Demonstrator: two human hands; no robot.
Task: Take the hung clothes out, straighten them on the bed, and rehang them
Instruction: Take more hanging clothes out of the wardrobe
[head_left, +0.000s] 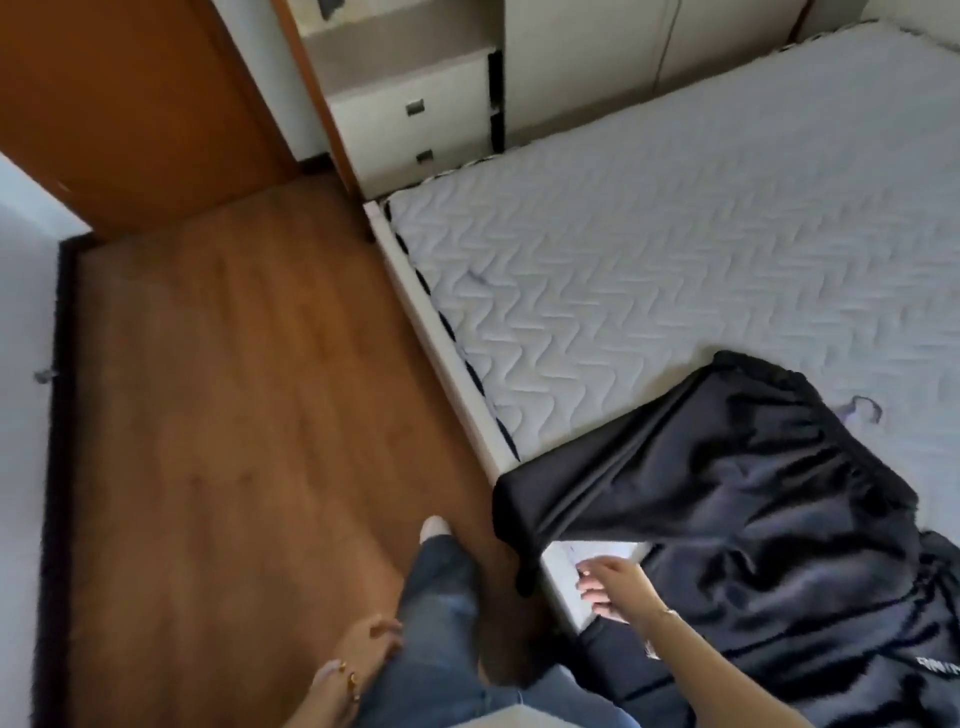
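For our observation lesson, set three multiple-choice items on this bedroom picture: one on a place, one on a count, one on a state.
1. Where does the black garment lie?
A) on the floor
B) on the mattress, one part hanging over its side
C) in a cupboard

2. How many handles show on the white drawers?
A) two
B) five
C) none

3. What is the right hand doing?
A) gripping a hanger
B) open, holding nothing
C) pinching a sleeve

Answers:
1 B: it spreads over the mattress corner and droops past the side.
2 A: one handle sits above the other.
3 B: its fingers are relaxed, with nothing in them.
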